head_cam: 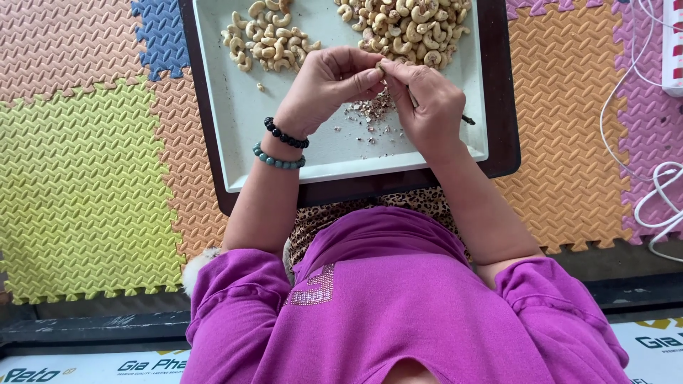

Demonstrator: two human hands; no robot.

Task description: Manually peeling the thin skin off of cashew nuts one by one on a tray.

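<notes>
Both hands meet over the middle of a pale rectangular tray (235,128) that sits on a dark brown board (498,85). The left hand (331,85) has its fingers curled in, its grip pinched shut on a small cashew (379,69) held at the fingertips; the nut is mostly hidden between the two hands. The right hand (427,99) touches the left at that same spot, its grip closed around a thin dark tool (466,119) whose end sticks out past the heel of the hand, while the working tip is hidden by the fingers. Just below the hands a small scatter of brownish skin flakes (373,114) lies on the tray. At the tray's far edge are two heaps: a smaller pile of pale cashews (267,39) to the left and a larger pile of browner cashews (405,25) to the right, well apart from each other. The left wrist carries a black bead bracelet (286,135) and a green bead bracelet (277,159) just beside it. The board rests on a floor of coloured interlocking foam mats (85,185), and white cables (654,178) lie at the right edge. The person wears a purple top (398,313).
</notes>
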